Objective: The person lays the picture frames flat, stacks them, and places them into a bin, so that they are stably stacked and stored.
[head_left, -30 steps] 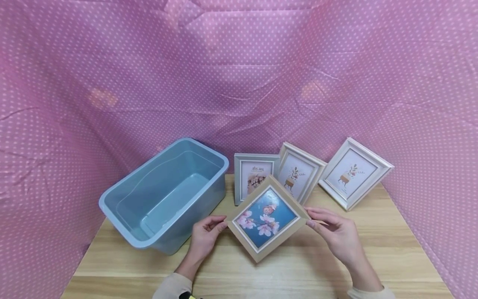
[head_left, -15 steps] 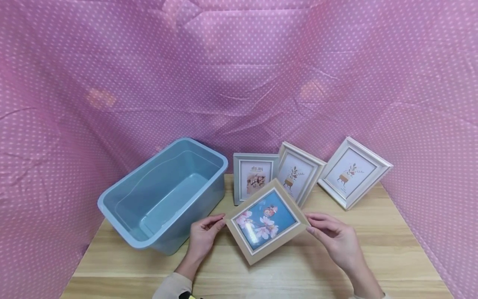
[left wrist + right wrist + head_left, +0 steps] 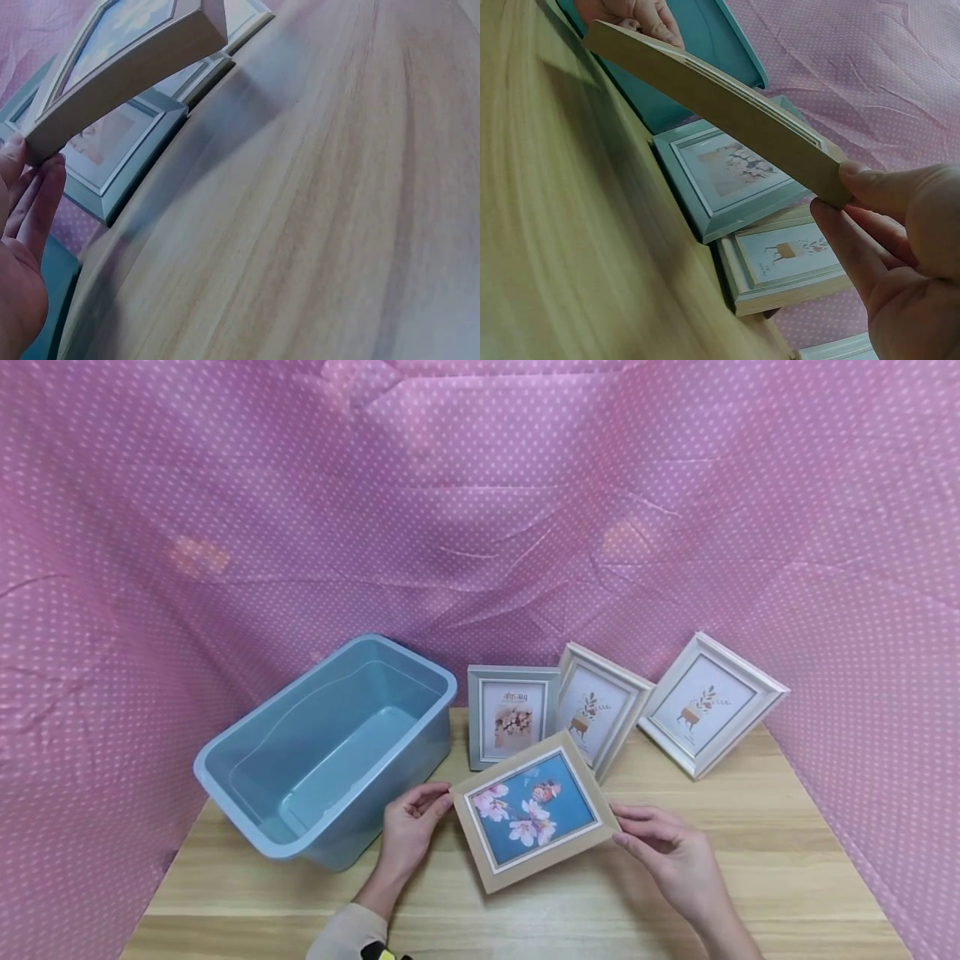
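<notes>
A tan picture frame (image 3: 534, 812) with a blue picture of pink blossoms is held in the air between both hands, tilted, above the table. My left hand (image 3: 408, 828) pinches its left corner between thumb and fingers. At the opposite corner, my right hand (image 3: 678, 860) pinches it the same way. In the right wrist view the held picture frame (image 3: 712, 105) shows its plain edge, clear of the tabletop. Behind it stand a grey-green picture frame (image 3: 513, 714) and a cream picture frame (image 3: 600, 706), whose lower parts are partly hidden in the head view.
A blue-grey plastic bin (image 3: 330, 752) stands at the left, close to my left hand, with nothing visible inside. A white picture frame (image 3: 708, 706) leans at the back right. Pink dotted cloth (image 3: 480, 510) hangs around the wooden table (image 3: 795, 868).
The blossom picture frame has turned clockwise in the hands and sunk a little at its right corner. The right hand has lowered slightly with it; the left has barely moved.
</notes>
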`<state>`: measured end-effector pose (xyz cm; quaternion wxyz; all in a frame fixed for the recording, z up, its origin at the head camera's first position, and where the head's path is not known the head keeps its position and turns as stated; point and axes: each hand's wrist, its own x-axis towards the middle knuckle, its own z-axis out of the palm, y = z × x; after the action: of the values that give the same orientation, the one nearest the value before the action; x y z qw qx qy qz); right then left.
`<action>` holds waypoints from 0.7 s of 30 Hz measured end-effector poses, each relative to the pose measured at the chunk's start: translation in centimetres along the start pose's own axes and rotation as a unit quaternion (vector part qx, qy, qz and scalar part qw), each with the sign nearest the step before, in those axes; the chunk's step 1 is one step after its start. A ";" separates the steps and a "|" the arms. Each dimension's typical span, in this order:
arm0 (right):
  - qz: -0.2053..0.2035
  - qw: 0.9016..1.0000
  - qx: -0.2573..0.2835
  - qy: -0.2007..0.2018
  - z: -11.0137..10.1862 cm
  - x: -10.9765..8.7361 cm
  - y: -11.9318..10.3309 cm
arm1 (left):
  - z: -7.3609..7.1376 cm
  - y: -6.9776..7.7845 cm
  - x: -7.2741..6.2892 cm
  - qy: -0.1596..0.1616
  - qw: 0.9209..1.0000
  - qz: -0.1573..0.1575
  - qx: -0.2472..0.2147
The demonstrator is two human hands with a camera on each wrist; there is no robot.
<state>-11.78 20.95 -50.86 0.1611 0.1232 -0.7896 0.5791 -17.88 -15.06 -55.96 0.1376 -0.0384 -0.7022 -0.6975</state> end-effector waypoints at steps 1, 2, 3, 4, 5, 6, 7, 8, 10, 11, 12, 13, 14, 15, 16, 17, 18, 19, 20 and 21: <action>0.002 1.000 -0.001 0.002 0.0 -0.1 0.1 | 0.1 0.0 0.0 0.001 1.000 -0.003 -0.003; -0.002 1.000 -0.001 0.003 0.0 -0.3 0.2 | 0.1 0.0 0.1 0.001 1.000 -0.005 -0.004; -0.005 1.000 -0.001 0.004 0.1 -0.4 0.2 | 0.2 0.1 0.1 0.003 1.000 -0.007 -0.001; -0.010 1.000 0.000 0.003 0.1 -0.5 0.3 | 0.2 0.1 0.2 0.006 1.000 -0.012 0.002; -0.014 1.000 0.001 0.003 0.1 -0.6 0.3 | 0.3 0.1 0.2 0.008 1.000 -0.015 0.006; -0.016 1.000 0.002 0.002 0.1 -0.8 0.4 | 0.3 0.1 0.3 0.009 1.000 -0.018 0.010; -0.018 1.000 0.000 0.002 0.1 -0.9 0.4 | 0.3 0.2 0.3 0.011 1.000 -0.019 0.016; -0.017 1.000 -0.003 0.003 0.1 -1.1 0.5 | 0.4 0.2 0.4 0.011 0.999 -0.021 0.022; -0.009 1.000 -0.009 0.006 0.2 -1.4 0.5 | 0.4 0.3 0.5 0.010 0.999 -0.023 0.033; -0.003 1.000 -0.014 0.008 0.2 -1.5 0.5 | 0.5 0.3 0.5 0.009 0.999 -0.022 0.039; 0.005 1.000 -0.019 0.009 0.3 -1.7 0.5 | 0.5 0.4 0.6 0.007 0.999 -0.021 0.044; 0.014 1.000 -0.026 0.011 0.3 -1.9 0.6 | 0.5 0.5 0.6 0.005 0.999 -0.022 0.050; 0.022 0.999 -0.030 0.012 0.3 -2.0 0.6 | 0.6 0.5 0.7 0.002 0.998 -0.023 0.054; 0.028 0.999 -0.033 0.012 0.4 -2.2 0.6 | 0.6 0.6 0.7 -0.001 0.998 -0.023 0.056; 0.035 0.999 -0.033 0.012 0.4 -2.4 0.6 | 0.6 0.6 0.8 -0.004 0.998 -0.026 0.059; 0.039 0.999 -0.034 0.014 0.5 -2.5 0.7 | 0.6 0.6 0.9 -0.009 0.998 -0.029 0.061; 0.042 0.998 -0.033 0.016 0.5 -2.6 0.8 | 0.6 0.6 0.9 -0.014 0.997 -0.031 0.062; 0.041 0.998 -0.032 0.019 0.6 -2.7 0.8 | 0.6 0.6 1.0 -0.019 0.997 -0.033 0.065; 0.039 0.999 -0.028 0.022 0.7 -2.8 0.9 | 0.6 0.7 1.0 -0.024 0.997 -0.036 0.066; 0.038 0.999 -0.028 0.026 0.8 -2.9 0.9 | 0.6 0.7 1.0 -0.031 0.997 -0.037 0.068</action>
<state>-9.52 20.53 -53.06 0.1633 0.0736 -0.8052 0.5653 -18.79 -14.58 -55.04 0.0922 -0.0245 -0.7527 -0.6514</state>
